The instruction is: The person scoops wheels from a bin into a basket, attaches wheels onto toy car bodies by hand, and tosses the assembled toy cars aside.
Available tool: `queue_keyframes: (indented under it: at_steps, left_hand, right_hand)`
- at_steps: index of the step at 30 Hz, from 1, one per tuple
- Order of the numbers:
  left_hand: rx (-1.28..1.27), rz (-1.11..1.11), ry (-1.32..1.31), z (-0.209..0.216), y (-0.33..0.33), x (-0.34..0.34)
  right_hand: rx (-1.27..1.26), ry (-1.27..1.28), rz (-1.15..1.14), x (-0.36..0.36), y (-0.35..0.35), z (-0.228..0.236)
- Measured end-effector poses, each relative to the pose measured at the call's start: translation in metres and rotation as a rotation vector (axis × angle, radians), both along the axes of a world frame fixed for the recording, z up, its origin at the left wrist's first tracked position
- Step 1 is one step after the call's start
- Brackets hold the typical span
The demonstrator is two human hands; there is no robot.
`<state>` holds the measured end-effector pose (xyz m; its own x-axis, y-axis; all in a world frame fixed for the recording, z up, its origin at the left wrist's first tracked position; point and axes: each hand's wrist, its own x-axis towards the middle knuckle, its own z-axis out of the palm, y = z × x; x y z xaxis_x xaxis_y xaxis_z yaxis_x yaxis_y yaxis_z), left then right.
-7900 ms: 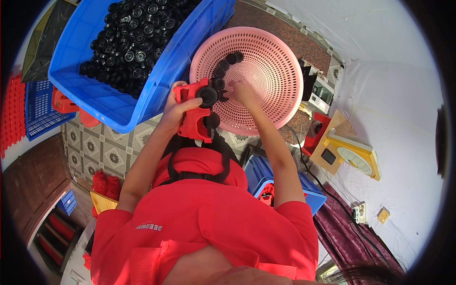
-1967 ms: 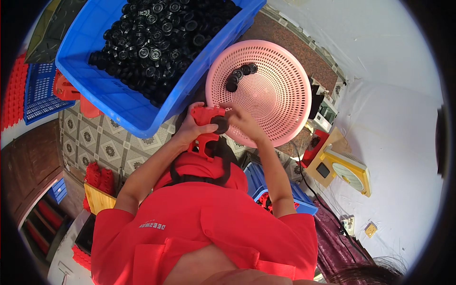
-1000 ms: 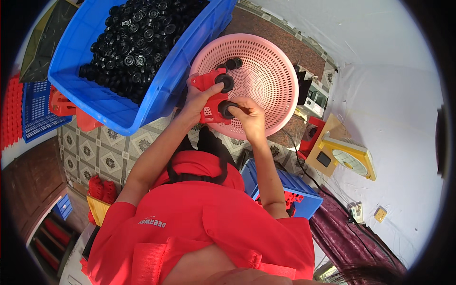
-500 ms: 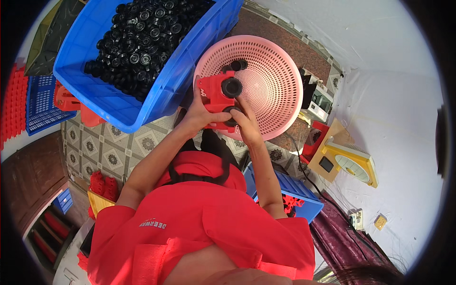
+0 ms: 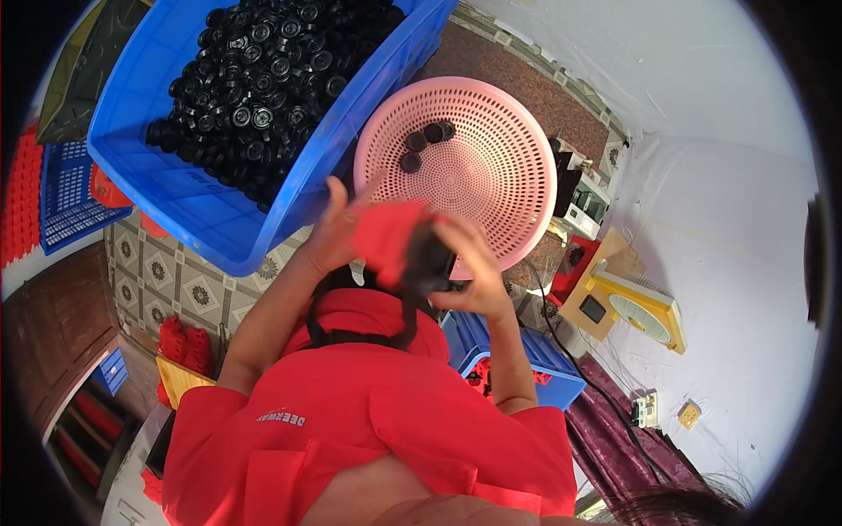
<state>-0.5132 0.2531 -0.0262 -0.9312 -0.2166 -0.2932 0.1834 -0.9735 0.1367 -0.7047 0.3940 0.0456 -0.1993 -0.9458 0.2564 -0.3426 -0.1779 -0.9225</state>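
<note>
In front of my belly is a red plastic toy vehicle body [image 5: 386, 238] with black wheels [image 5: 430, 259] on its right side, blurred by motion. My right hand [image 5: 482, 272] grips it at the wheels, with thumb and fingers around that end. At the toy's left side my left hand [image 5: 333, 230] is open, its fingers apart; whether it still touches the red body cannot be made out. Beyond the hands, a pink perforated basket [image 5: 517, 167] holds several loose black wheels [image 5: 415, 141].
A big blue bin [image 5: 289, 206] full of black wheels stands at the upper left. Beside my right forearm is a smaller blue crate [image 5: 561, 381] with red parts. Further right are a yellow-framed fan [image 5: 649, 311] and a black cable [image 5: 561, 337]. Red parts [image 5: 184, 346] lie left.
The toy has come closer to my body and turned, its wheels now facing right. My left hand has opened away from its side; my right hand has shifted to hold the wheel end.
</note>
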Motion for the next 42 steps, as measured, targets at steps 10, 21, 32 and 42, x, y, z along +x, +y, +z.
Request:
queue_keyframes:
  at_steps: [10,21,32,42]
  left_hand:
    - [-0.229,-0.01,-0.086,-0.002,-0.003,0.014]
    - [-0.395,0.31,-0.563,-0.026,-0.007,0.0]
    - [-0.751,0.151,-0.646,-0.008,0.007,-0.011]
    - [-0.59,0.128,-0.716,-0.014,0.03,0.022]
  right_hand:
    - [0.391,0.511,-0.25,-0.049,-0.136,-0.189]
    - [0.446,-0.036,-0.317,-0.039,-0.099,-0.153]
    - [0.657,-0.179,-0.184,0.005,-0.047,-0.067]
    - [0.526,-0.849,0.077,0.034,-0.033,-0.109]
